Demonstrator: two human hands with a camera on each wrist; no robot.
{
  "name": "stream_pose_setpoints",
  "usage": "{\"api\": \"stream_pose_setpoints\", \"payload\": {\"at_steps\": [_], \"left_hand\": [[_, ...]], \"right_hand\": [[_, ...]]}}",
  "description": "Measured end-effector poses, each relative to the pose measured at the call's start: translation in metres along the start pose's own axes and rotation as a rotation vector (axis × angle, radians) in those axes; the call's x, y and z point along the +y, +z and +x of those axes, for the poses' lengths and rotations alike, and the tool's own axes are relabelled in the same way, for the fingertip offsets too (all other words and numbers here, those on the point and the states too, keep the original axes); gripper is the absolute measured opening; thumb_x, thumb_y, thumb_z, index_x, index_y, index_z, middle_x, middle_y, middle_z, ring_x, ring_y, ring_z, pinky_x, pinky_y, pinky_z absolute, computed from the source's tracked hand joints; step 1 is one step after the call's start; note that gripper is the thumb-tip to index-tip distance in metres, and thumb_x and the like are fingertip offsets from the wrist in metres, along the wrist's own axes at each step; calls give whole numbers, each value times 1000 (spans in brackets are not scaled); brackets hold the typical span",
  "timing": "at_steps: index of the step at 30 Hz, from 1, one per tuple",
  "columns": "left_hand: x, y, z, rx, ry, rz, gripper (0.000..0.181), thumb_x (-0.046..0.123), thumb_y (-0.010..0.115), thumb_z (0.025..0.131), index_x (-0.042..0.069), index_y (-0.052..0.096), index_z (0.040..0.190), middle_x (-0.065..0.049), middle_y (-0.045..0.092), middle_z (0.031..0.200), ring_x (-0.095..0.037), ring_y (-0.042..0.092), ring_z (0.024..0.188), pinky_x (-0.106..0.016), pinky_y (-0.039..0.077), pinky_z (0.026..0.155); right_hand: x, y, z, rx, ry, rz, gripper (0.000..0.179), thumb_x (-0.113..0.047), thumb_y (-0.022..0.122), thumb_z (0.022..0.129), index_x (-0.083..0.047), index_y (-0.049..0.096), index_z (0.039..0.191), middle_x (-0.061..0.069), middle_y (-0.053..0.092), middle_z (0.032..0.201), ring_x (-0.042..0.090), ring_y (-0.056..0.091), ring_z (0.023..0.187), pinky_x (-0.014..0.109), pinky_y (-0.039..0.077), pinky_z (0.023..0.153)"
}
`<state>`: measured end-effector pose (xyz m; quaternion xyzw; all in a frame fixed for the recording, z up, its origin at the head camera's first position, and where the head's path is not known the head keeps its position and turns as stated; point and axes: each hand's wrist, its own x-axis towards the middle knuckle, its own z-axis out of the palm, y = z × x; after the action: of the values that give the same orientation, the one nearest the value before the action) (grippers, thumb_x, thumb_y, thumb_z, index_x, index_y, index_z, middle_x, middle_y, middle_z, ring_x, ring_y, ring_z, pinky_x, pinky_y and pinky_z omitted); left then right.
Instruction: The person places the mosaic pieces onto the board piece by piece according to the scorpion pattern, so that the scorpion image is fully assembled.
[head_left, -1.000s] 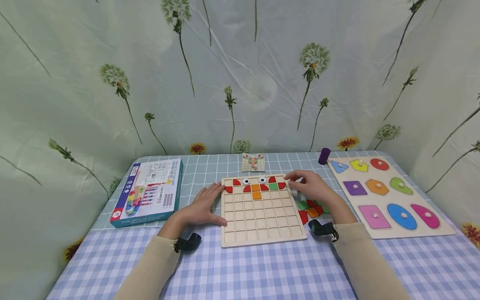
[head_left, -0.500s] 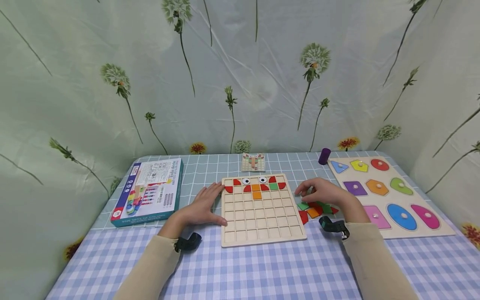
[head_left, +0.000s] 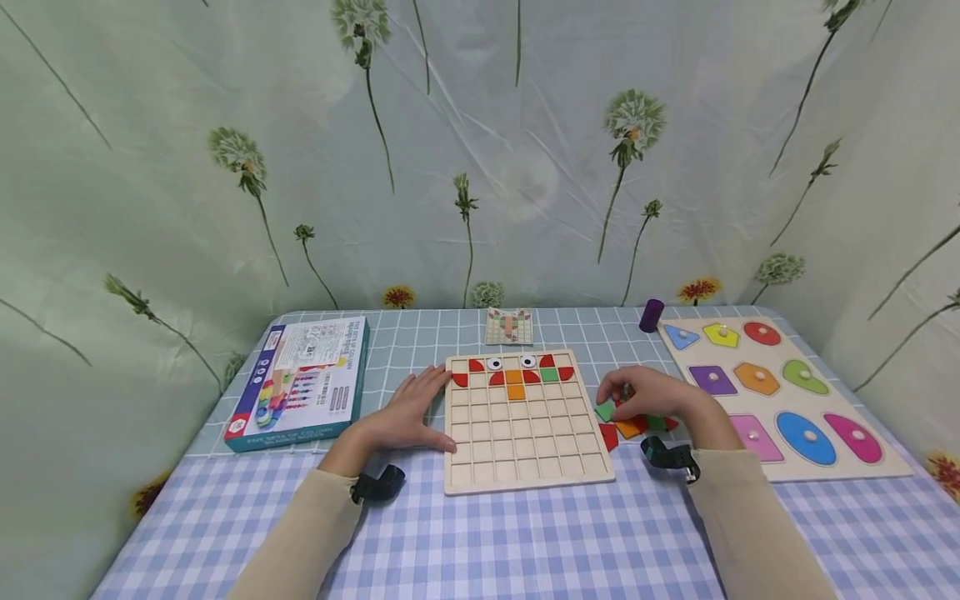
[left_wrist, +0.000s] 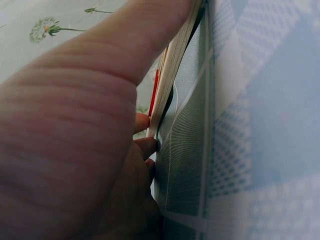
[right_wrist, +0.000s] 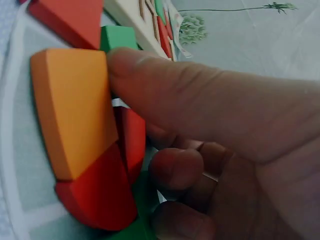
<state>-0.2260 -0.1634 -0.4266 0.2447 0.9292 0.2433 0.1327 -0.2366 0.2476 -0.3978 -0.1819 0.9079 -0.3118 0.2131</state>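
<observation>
A wooden grid board [head_left: 525, 454] lies in front of me, its upper rows bearing red rounded pieces, two eye discs, orange squares and a green square [head_left: 550, 375]. My left hand [head_left: 405, 417] rests along the board's left edge, fingers extended, thumb near the lower side. Right of the board, my right hand [head_left: 656, 396] is over a small pile of coloured pieces, fingers bent and thumb apart from them. In the right wrist view the thumb tip is right at an orange piece [right_wrist: 75, 110] and a green piece [right_wrist: 118, 37]; a red rounded piece [right_wrist: 100, 195] lies below.
A pattern card [head_left: 509, 327] lies behind the board. At left is a boxed toy set [head_left: 300, 383]. A knobbed shape puzzle [head_left: 757, 400] sits at right, with a purple cylinder [head_left: 651, 316] by its far corner. A checked cloth [head_left: 480, 542] covers the table's near part.
My right hand has moved from the board's upper right corner to the right and down onto the pile of pieces. The left hand stays at the board's edge.
</observation>
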Motion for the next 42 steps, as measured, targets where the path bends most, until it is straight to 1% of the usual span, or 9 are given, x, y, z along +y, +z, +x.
{"api": "stream_pose_setpoints", "payload": {"at_steps": [5, 9, 13, 18, 23, 30, 34, 38, 42], "left_hand": [[1, 1, 0, 1, 3, -1, 119, 55, 83, 73, 9, 16, 161, -13, 10, 170, -34, 2, 158, -56, 0, 127], [-1, 1, 0, 3, 3, 2, 120, 55, 83, 73, 8, 16, 161, -13, 10, 170, -34, 3, 158, -56, 1, 127], [-2, 1, 0, 0, 0, 4, 120, 55, 83, 74, 8, 16, 161, -13, 10, 170, -34, 2, 158, -56, 1, 127], [-1, 1, 0, -2, 1, -1, 120, 55, 83, 73, 8, 16, 161, -13, 10, 170, -34, 2, 158, -56, 0, 127], [-1, 1, 1, -3, 7, 2, 120, 55, 83, 73, 7, 16, 160, -15, 10, 169, -34, 3, 158, -56, 1, 127], [0, 1, 1, 3, 7, 2, 120, 55, 83, 73, 7, 16, 160, -14, 10, 169, -34, 3, 158, -56, 1, 127], [0, 1, 1, 3, 4, 4, 120, 56, 83, 73, 7, 16, 160, -14, 11, 169, -34, 3, 158, -56, 1, 127], [0, 1, 1, -1, 1, 9, 121, 56, 83, 73, 7, 16, 161, -14, 10, 169, -33, 3, 158, -55, 1, 127], [-1, 1, 1, -2, 4, 10, 121, 56, 83, 73, 8, 16, 161, -13, 10, 170, -33, 2, 158, -55, 0, 127]], "right_hand": [[1, 1, 3, 21, 13, 1, 16, -13, 77, 85, -13, 68, 99, 3, 55, 85, 21, 51, 89, 32, 41, 75], [-1, 4, 5, 56, 11, -22, 16, -13, 75, 86, -13, 64, 98, 3, 53, 84, 20, 51, 88, 32, 41, 75], [-2, 7, 8, 111, 39, -55, 18, -15, 75, 88, -13, 61, 100, 3, 53, 84, 19, 51, 84, 31, 42, 72], [-4, 10, 12, 183, 79, -59, 21, -17, 74, 88, -13, 58, 101, 5, 55, 86, 20, 51, 80, 30, 42, 68], [-5, 14, 15, 254, 70, -63, 17, -16, 71, 91, -12, 57, 99, 6, 57, 90, 19, 51, 79, 29, 42, 66], [-9, 15, 17, 311, 82, -26, 10, -16, 65, 95, -12, 59, 102, 9, 61, 99, 21, 53, 81, 27, 47, 66], [-12, 15, 18, 355, 72, -19, 12, -16, 63, 97, -11, 62, 108, 9, 62, 100, 22, 54, 83, 27, 48, 68], [-14, 17, 18, 402, 61, 22, 15, -14, 61, 98, -9, 64, 112, 10, 61, 98, 23, 54, 86, 27, 49, 69], [-17, 18, 20, 429, 48, 76, 16, -13, 60, 98, -9, 65, 113, 13, 64, 105, 24, 57, 89, 27, 52, 68]]}}
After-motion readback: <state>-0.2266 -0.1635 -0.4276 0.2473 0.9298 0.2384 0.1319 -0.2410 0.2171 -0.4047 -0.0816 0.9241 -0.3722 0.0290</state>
